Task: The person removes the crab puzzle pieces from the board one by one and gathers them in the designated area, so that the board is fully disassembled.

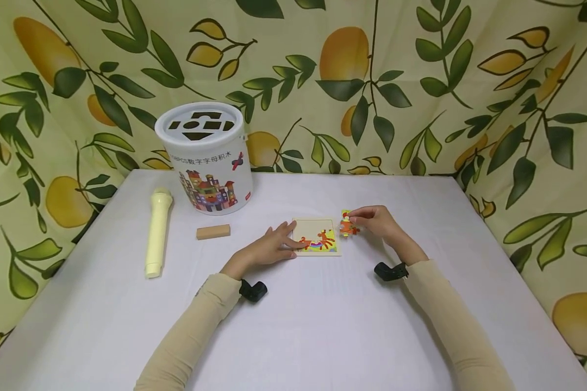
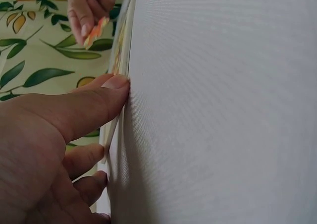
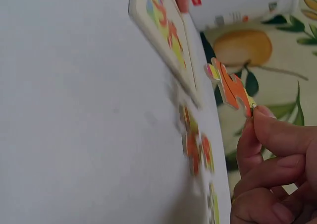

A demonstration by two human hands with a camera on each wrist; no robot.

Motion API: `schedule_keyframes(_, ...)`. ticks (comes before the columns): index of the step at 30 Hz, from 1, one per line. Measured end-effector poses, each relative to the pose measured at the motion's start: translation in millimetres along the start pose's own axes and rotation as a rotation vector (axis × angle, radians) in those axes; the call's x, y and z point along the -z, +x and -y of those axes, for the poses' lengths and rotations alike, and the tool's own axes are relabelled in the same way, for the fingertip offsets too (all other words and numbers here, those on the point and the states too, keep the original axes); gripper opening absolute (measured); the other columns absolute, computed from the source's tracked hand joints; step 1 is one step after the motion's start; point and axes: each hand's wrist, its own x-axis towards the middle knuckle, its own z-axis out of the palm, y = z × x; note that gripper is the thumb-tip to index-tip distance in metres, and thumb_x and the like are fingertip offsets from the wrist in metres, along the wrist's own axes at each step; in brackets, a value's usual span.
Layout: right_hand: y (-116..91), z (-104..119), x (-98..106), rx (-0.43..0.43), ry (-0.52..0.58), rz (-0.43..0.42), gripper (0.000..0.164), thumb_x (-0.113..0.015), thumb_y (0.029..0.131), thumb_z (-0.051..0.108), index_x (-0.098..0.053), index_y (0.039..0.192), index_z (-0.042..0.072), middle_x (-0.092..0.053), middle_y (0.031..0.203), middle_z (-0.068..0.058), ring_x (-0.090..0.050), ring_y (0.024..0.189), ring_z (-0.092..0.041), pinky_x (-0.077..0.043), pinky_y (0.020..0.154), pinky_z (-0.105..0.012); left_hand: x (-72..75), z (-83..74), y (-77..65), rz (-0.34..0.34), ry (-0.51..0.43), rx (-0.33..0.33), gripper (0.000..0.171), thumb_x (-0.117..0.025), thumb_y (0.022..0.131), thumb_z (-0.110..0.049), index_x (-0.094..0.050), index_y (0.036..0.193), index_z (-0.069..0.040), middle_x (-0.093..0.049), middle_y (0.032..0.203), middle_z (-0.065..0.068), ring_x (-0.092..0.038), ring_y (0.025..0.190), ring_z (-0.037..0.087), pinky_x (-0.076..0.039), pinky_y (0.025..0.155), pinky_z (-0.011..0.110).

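A square wooden jigsaw board [image 1: 313, 227] lies on the table, with colourful fitted pieces along its near side and bare wood beyond. My left hand [image 1: 266, 247] rests at the board's left side with fingers spread; in the left wrist view its thumb [image 2: 111, 95] presses the near edge. Between thumb and fingers, my right hand [image 1: 379, 221] pinches an orange and yellow puzzle piece [image 3: 230, 87], raised above the table right of the board. Several loose puzzle pieces [image 3: 190, 144] lie below that hand, partly blurred in the right wrist view.
A white lidded bucket [image 1: 215, 174] with shaped holes in its lid stands at the back left. Nearer lie a wooden block [image 1: 213, 232] and a pale yellow microphone-shaped stick [image 1: 158, 233]. Patterned cloth [image 1: 293, 98] hangs behind the white table [image 1: 318, 326].
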Motion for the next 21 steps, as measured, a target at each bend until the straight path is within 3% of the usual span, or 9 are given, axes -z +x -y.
schedule_keyframes(7,-2.9,-31.7,29.0,-0.037,-0.052,-0.053,0.033,-0.063,0.087,0.025,-0.065,0.112,0.003,-0.059,0.119,-0.015,-0.046,0.097,-0.019,-0.04,0.072,-0.022,-1.5,1.4,1.6,-0.007,-0.013,0.012,0.037,-0.056,0.091,-0.025,-0.055,0.128,-0.021,-0.011,0.154,0.013,-0.001,0.143,0.032,0.002,0.112,0.056)
schedule_keyframes(15,0.9,-40.1,27.5,-0.073,-0.089,-0.127,0.03,-0.062,0.088,0.019,-0.065,0.11,-0.001,-0.055,0.123,-0.02,-0.045,0.115,-0.031,-0.037,0.098,-0.042,-2.2,2.5,0.8,-0.009,-0.038,0.027,0.036,-0.056,0.092,-0.025,-0.056,0.127,-0.02,-0.011,0.155,0.011,0.001,0.143,0.03,0.003,0.113,0.054)
schedule_keyframes(21,-2.5,-36.2,23.8,-0.059,-0.137,-0.174,0.025,-0.062,0.088,0.015,-0.067,0.105,-0.002,-0.059,0.116,-0.022,-0.05,0.11,-0.032,-0.038,0.097,-0.045,-1.9,1.6,0.9,-0.014,-0.044,0.008,0.035,-0.055,0.092,-0.024,-0.056,0.127,-0.018,-0.012,0.154,0.013,0.0,0.143,0.031,0.003,0.113,0.054)
